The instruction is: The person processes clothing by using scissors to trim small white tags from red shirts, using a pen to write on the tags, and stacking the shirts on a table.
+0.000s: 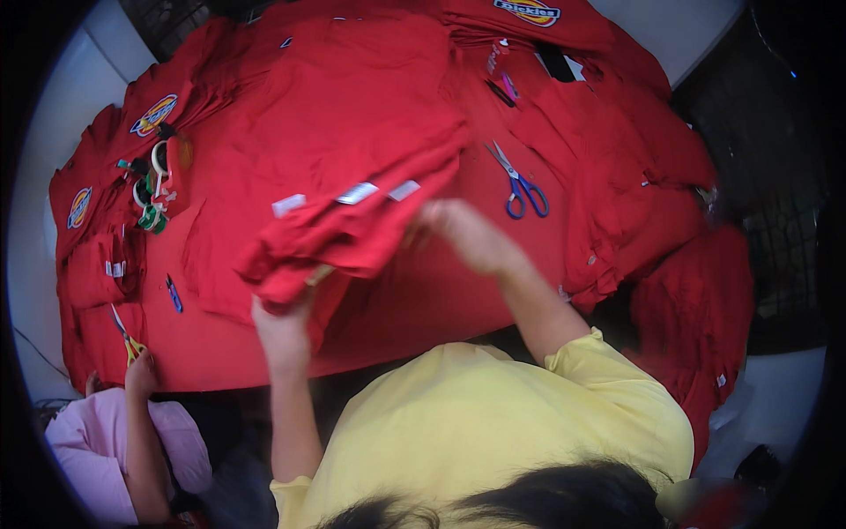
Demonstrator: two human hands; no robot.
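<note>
Red covers the worktable (502, 300), and red garments lie over much of it: a broad layered spread (361, 88) fills the middle, with a heap (626, 167) to the right. On the near side, a bunched red garment (344, 234) is raised between the hands of a person in a yellow shirt (493, 397). At the lower left, a co-worker in a pink top (92, 432) sits close by.

The person's left hand (284, 331) grasps the garment's near edge, its fingers partly hidden by the fabric. The right hand (463, 234) is at the garment's right edge; its fingertips are blurred, so whether they pinch the cloth cannot be told.

Handling of this piece seems midway: it is up and gathered, not laid flat. Many others lie around; which are finished cannot be told.

Blue-handled scissors (515, 176) lie unused right of the garment, blue snips (174, 295) to its left. Smallest are the pale labels (357, 193) on the red fabric.
</note>
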